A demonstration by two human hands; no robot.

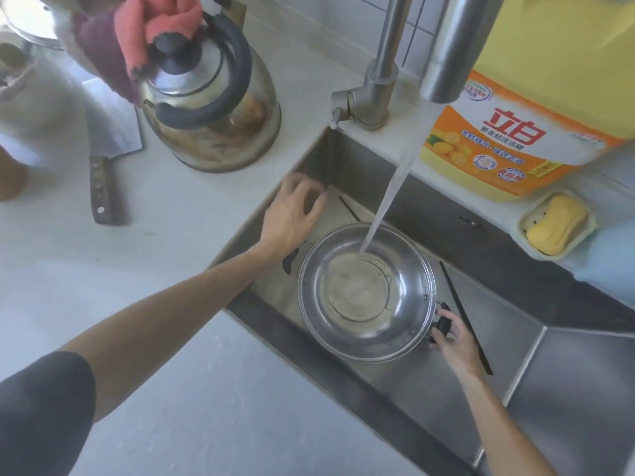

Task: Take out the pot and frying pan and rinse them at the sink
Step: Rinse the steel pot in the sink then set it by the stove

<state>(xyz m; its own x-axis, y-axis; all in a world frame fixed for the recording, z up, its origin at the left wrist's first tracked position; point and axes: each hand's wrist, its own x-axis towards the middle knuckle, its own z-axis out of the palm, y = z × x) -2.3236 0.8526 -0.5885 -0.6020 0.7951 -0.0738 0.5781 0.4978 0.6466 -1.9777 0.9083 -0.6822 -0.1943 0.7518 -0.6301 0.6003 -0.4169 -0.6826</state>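
Two bare hands at a steel sink (429, 403). One steel pot (366, 292) sits low in the basin, mouth up, under a running stream of water (388, 197) falling from the faucet spout (450, 46); the stream lands inside the pot toward its far wall. Right hand (453, 338) at the pot's near-right side, fingers curled round the black side handle (443, 323). Left hand (292, 214) hovers over the sink's left edge, just above the counter lip, fingers spread and loosely bent, holding nothing; slightly blurred. Opposite black handle of the pot shows partly beneath the left wrist. Faucet base and lever (360, 101) stand at the sink's back corner. Left of it on the pale counter (171, 269): a stained steel kettle (213, 108) with a black hoop handle, a pink cloth (154, 25) draped over its lid. A cleaver (110, 146) lies flat on the counter beside the kettle, dark handle toward the viewer. Behind the sink on the right, a large yellow and orange detergent bottle (536, 97); just beside it a small dish holding a yellow soap bar (556, 225). Frying pan not seen.
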